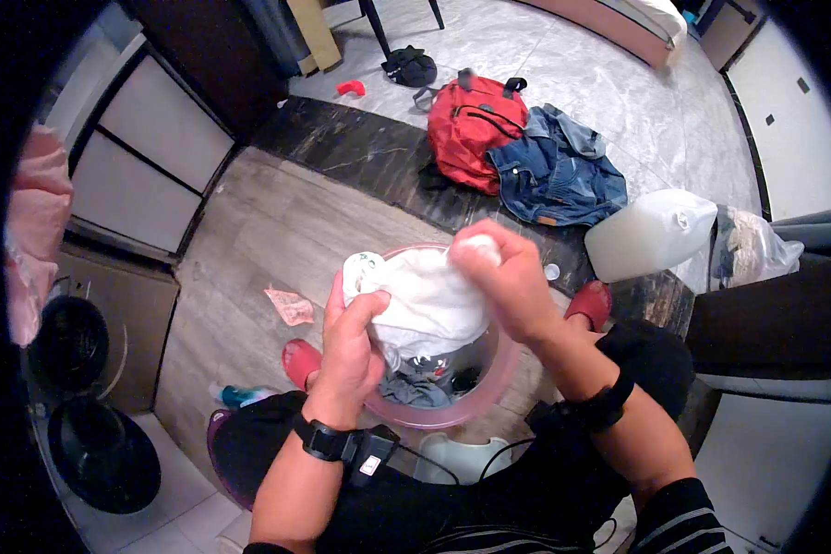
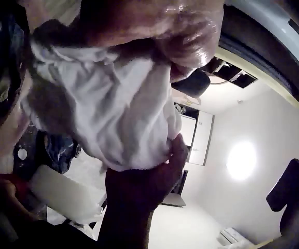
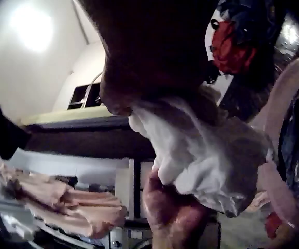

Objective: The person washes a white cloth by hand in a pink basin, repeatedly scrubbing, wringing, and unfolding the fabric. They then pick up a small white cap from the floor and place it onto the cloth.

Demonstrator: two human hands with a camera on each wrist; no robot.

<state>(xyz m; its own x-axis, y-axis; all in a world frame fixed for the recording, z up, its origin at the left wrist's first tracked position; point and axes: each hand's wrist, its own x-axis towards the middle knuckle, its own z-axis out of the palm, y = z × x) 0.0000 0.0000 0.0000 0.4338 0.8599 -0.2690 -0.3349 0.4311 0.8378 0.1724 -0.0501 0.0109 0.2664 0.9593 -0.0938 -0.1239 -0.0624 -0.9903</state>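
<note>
A white wet-looking cloth (image 1: 429, 300) is stretched between both hands above a pink basin (image 1: 500, 369). My left hand (image 1: 349, 346) pinches its left end, thumb on top, by a small patch with a green print. The right hand (image 1: 499, 268) grips a bunched part of the cloth at the other side, fingers curled. In the left wrist view the cloth (image 2: 113, 104) hangs in folds between the hands; in the right wrist view the cloth (image 3: 201, 155) is held from both sides. Grey and dark clothes (image 1: 417, 390) lie in the basin below it.
Beyond the basin are a red bag (image 1: 471, 129), a denim garment (image 1: 563, 171) and a white jug (image 1: 651, 235). A pink scrap (image 1: 291, 307) lies on the floor at the left. Red shoes (image 1: 589, 305) flank the basin, and black round basins (image 1: 102, 452) stand far left.
</note>
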